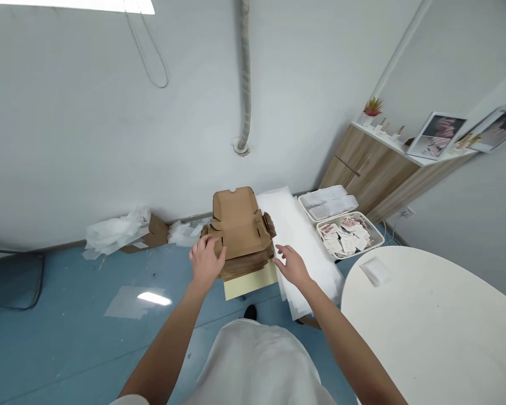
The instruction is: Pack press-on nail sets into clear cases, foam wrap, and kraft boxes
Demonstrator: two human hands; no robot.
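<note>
A stack of flat, unfolded brown cardboard boxes (241,225) lies in front of me, with its flaps and slots showing. My left hand (206,261) is at the stack's near left corner, fingers curved and thumb apart; whether it touches the top sheet I cannot tell. On the right side, my right hand (293,265) hovers beside the stack with thumb and fingers apart and nothing between them. Under the boxes a pale yellow board (251,283) sticks out toward me.
White sheets (307,253) lie right of the stack. Beyond them are a basket with clear packets (329,201) and a basket of printed cards (349,235). A round white table (438,326) stands at right. Plastic bags (118,232) and a brown carton (152,235) sit by the wall.
</note>
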